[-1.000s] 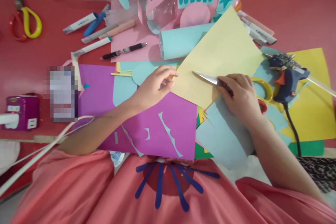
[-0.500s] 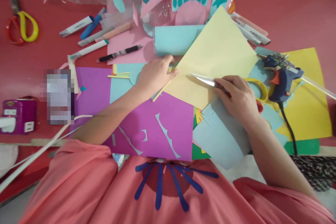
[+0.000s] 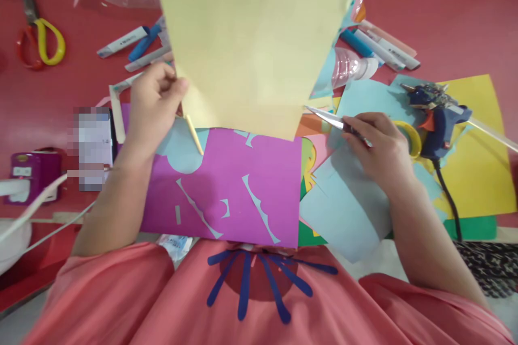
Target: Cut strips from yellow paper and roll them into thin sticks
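Observation:
A large pale yellow sheet [image 3: 251, 43] is raised over the middle of the table, its left edge pinched in my left hand [image 3: 156, 99]. A thin yellow strip [image 3: 195, 135] hangs just below those fingers. My right hand [image 3: 378, 151] is closed round scissors [image 3: 326, 117] with yellow and red handles; the blades point left, near the sheet's lower right corner. Under the sheet lies purple paper [image 3: 226, 194] with light blue scraps [image 3: 261, 207] on it. A grey-blue sheet [image 3: 348, 205] lies below my right hand.
A blue glue gun [image 3: 439, 124] rests on yellow paper [image 3: 485, 172] at the right. Markers [image 3: 384, 48] and a plastic bottle [image 3: 352, 67] lie behind. Other scissors [image 3: 40, 38], a blurred phone-like object [image 3: 94, 151] and a purple socket block [image 3: 34, 175] are at the left, with white cables [image 3: 40, 205].
The yellow sheet has been lifted and turned, covering the pink and blue pieces behind. My left hand has moved left with its edge. The scissors have shifted slightly right.

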{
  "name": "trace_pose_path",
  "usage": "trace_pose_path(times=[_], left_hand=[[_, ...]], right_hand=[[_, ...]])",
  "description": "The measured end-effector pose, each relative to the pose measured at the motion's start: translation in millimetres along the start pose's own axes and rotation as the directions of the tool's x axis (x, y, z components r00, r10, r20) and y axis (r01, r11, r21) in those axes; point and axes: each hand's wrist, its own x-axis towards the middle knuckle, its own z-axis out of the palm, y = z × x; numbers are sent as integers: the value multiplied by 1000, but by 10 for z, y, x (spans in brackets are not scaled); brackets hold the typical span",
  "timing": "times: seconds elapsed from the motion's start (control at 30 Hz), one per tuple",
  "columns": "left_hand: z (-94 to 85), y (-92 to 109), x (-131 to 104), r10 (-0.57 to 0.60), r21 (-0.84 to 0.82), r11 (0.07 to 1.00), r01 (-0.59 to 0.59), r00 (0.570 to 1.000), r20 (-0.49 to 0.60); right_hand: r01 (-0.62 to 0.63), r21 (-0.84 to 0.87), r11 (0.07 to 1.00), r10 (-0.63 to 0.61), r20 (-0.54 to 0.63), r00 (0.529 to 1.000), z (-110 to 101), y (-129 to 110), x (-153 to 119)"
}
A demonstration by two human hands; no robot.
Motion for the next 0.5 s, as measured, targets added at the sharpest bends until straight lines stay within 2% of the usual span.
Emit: trace_pose_path(times=[0.07,0.17,0.27,0.37,0.43,0.5], left_hand=[[-102,-158,-22,26,11,1000,-25,997,-72],[-144,-326,-66,92,-2,996,-93,986,-136],[-83,-379,-97,12,-61,998,-14,999,-38],[53,-331,-129,-63,-147,987,67,997,35],[163,-255,-167,-103,-182,976,119,990,97],[266,-157,-215,-124,-198,966,167,970,210]], right_hand=[[-36,-9,999,36,-11,999,-10,36,8],[-120,-47,992,120,-21,993,-6,101,13],[-139,-101,985,140,10,990,-7,112,31],[-129,-81,988,127,-25,992,-33,6,79],[-161,64,985,163,-26,986,-40,-114,123],[-272,308,912,261,78,962,-13,-234,167]])
